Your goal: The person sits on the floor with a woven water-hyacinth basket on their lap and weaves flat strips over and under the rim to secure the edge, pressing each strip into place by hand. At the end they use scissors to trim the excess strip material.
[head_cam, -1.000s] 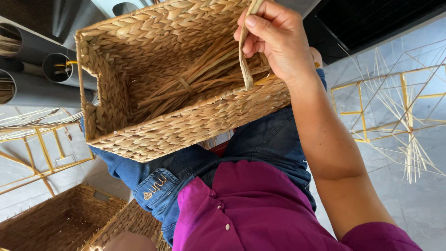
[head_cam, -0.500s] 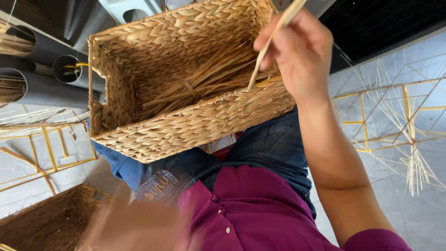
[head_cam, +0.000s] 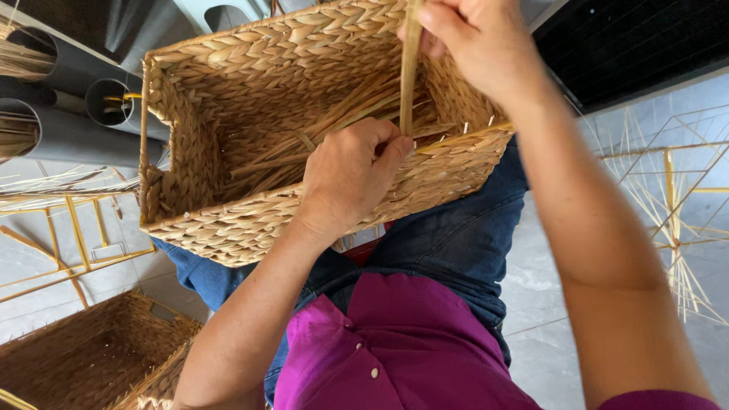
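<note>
A rectangular woven basket rests on my lap with loose straw strands lying inside it. My right hand is above the basket's far right corner, pinching the upper end of a flat straw strip that hangs straight down to the near rim. My left hand lies over that near rim, fingers curled, thumb pressing at the strip's lower end.
A second woven basket sits on the tiled floor at lower left. Yellow wire frames stand on the left, more frames on the right. Grey tubes holding straw lie at upper left.
My left hand came up from my lap and settled on the basket's near rim. My right hand raised the strip from slanting to upright. The view moved closer.
</note>
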